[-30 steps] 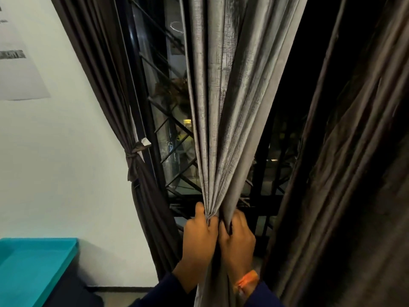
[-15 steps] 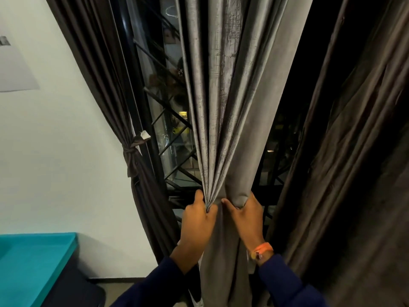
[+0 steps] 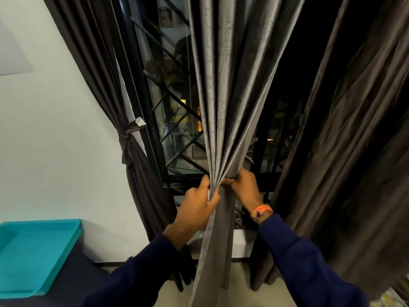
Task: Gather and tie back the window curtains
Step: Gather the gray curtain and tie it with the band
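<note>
A grey curtain panel (image 3: 230, 96) hangs in the middle of the window, bunched into narrow folds at waist height. My left hand (image 3: 197, 207) grips the bunch from the left, fingers curled round the folds. My right hand (image 3: 244, 189), with an orange band at the wrist, holds the bunch from the right at about the same height. Below my hands the cloth falls loose to the floor. A dark brown curtain (image 3: 115, 89) at the left is tied back with a knotted band (image 3: 127, 138).
Another dark brown curtain (image 3: 358, 151) hangs loose at the right. Behind the cloth are the black window frame and its metal grille (image 3: 174, 120). A teal tray (image 3: 33, 253) lies low at the left by the white wall (image 3: 55, 129).
My right hand has slid off the front of the bunch to its right side and a little higher. Both arms reach further out, and the view has pulled back and down.
</note>
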